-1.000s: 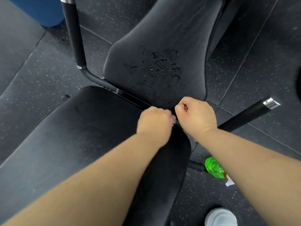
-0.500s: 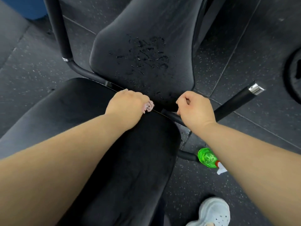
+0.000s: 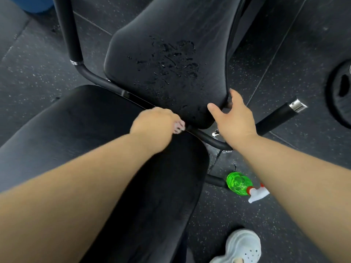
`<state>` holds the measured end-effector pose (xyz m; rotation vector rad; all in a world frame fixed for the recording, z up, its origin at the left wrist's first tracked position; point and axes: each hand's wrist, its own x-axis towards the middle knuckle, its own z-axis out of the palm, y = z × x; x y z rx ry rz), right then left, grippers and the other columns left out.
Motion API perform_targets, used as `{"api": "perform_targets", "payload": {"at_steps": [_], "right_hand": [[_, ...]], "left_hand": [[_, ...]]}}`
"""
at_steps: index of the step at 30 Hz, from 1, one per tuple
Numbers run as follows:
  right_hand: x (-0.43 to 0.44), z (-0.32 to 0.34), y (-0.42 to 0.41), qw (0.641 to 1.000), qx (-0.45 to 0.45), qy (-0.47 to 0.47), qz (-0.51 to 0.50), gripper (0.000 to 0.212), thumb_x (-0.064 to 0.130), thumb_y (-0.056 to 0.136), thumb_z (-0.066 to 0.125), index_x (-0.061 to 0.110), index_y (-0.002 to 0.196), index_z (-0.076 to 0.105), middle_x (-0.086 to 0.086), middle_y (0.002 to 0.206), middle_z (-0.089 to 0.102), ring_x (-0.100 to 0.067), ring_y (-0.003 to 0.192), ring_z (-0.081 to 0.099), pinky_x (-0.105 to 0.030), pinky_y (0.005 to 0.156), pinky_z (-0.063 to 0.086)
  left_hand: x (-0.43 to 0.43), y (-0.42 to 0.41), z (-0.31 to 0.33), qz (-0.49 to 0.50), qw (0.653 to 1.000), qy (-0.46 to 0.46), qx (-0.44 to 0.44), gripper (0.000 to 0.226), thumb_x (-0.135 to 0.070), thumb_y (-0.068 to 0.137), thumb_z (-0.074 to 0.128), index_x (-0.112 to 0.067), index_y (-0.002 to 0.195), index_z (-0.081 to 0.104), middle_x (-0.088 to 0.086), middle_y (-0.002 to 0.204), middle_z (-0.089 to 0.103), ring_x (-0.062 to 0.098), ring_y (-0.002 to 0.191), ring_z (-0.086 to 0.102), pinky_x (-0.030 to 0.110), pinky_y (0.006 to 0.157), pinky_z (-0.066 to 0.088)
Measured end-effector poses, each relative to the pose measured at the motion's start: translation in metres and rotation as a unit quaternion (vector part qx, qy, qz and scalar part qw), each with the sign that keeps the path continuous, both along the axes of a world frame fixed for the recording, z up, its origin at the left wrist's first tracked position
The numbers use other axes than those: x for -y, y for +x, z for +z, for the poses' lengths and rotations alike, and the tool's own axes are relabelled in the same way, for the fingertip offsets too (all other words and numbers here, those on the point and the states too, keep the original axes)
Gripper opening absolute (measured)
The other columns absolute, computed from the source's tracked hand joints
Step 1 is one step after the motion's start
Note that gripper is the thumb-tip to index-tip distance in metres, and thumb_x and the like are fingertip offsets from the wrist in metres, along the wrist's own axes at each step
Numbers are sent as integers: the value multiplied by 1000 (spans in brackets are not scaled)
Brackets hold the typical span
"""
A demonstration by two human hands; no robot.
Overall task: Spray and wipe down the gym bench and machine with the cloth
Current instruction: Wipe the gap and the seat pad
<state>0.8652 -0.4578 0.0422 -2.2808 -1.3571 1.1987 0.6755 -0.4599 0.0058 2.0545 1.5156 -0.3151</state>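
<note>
Head view, down over two bare forearms.

Left hand (image 3: 155, 122) blurred, knuckles up, fingers curled under and closed round a small pale pink cloth (image 3: 179, 127) — only a bunched scrap of it showing past the knuckles. Cloth at the gap between the two black bench pads, just above the frame bar (image 3: 212, 142) crossing there; touching the bar or not, unclear.

Near pad (image 3: 85, 133) broad and dull, partly under the left forearm. Far pad (image 3: 171, 25) tilted away, beaded with spray droplets (image 3: 171, 59) across its middle and down toward its near edge.

Right hand (image 3: 234, 120) spread wide, straddling the far pad's near-right corner: thumb stretched out straight against the wet corner, fingers reaching to the side edge, tips partly hidden behind it. No curl to be seen in the visible fingers.

Green spray bottle (image 3: 238, 184) lying on its side on the speckled rubber floor (image 3: 284, 54), just below the right forearm, white trigger head pointing right, its other end just beside a black stub of the bench frame. A few small wet patches on the floor near the bar.

Right handle (image 3: 275, 120) black with a chrome end cap, jutting out beyond the right hand; left handle (image 3: 66, 25) rising along the far pad's left side.

Pale clog-style shoe (image 3: 241, 247) at the bottom edge — weight plate (image 3: 341, 92) cut off at the right edge.
</note>
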Motion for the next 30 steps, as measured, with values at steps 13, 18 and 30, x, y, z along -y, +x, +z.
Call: {"api": "perform_targets", "payload": {"at_steps": [13,18,30], "right_hand": [[6,-15,-16,995,-43,-7,-87,73,47,94,59,36,154,17,6,113,59,-17,103,56,-29,82,39],[6,-15,-17,996,-52,-10,-78,73,46,95,58,36,154,16,9,106,54,-15,97,53,-27,81,37],[3,-4,-23,996,-17,-49,-66,75,47,98,52,35,156,7,4,106,59,-21,93,55,-25,64,37]], "left_hand": [[20,10,0,11,993,109,-50,34,-23,99,38,-32,124,58,-6,120,58,22,117,48,30,92,38],[-17,-72,18,9,995,85,-50,30,-20,96,46,-31,120,61,-2,120,60,26,110,55,37,87,46],[-5,-42,27,73,992,34,-101,38,-17,94,46,-39,119,63,-4,123,58,22,116,48,37,96,48]]}}
